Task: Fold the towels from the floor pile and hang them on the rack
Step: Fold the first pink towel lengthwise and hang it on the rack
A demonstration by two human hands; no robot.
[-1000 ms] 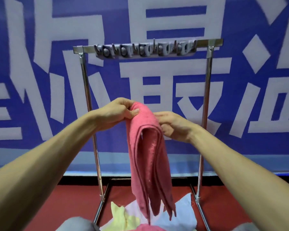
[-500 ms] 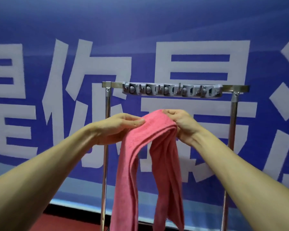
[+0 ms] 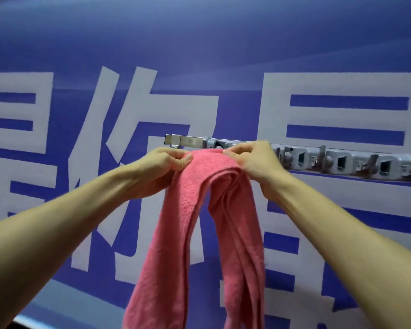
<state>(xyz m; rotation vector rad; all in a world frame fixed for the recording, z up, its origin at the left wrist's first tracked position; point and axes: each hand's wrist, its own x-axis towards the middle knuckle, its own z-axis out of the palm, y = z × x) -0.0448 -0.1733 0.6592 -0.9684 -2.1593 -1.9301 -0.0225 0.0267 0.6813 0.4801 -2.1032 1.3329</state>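
Note:
A folded pink towel (image 3: 195,224) hangs in two long halves from its top fold, which sits level with the left end of the metal rack bar (image 3: 190,140). My left hand (image 3: 161,163) pinches the fold's left side. My right hand (image 3: 254,159) pinches its right side and covers part of the bar. Whether the fold rests on the bar is hidden by the towel and my hands. The floor pile is out of view.
A grey strip of hooks (image 3: 347,161) runs along the rack bar to the right of my hands. Behind the rack hangs a blue banner (image 3: 199,55) with large white characters. A thin strip of floor shows at the bottom left.
Both hands have lifted the towel's fold up to the level of the rack bar's left end. The view has tilted up and moved closer, so the floor pile and rack legs have left the frame.

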